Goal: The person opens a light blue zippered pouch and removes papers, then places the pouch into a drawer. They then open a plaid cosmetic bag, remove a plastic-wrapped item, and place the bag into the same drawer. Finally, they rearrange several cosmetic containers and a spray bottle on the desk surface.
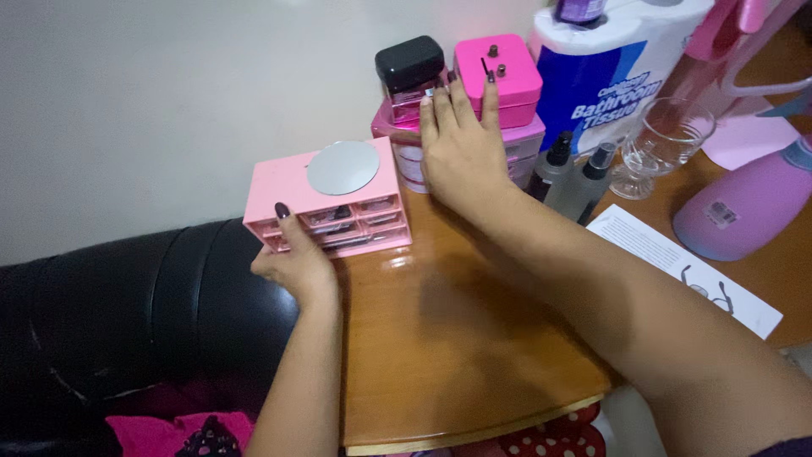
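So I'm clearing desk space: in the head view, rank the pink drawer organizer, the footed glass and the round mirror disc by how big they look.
1. pink drawer organizer
2. footed glass
3. round mirror disc
The glass and disc look close in size, so their order is unsure.

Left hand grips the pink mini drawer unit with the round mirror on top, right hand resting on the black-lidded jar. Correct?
Not quite. The head view shows the right hand reaching to the hot-pink box, not the black-lidded jar. The left hand does hold the pink drawer unit, round mirror on top.

A clear stemmed glass, two spray bottles and perhaps a printed leaflet sit nearby.
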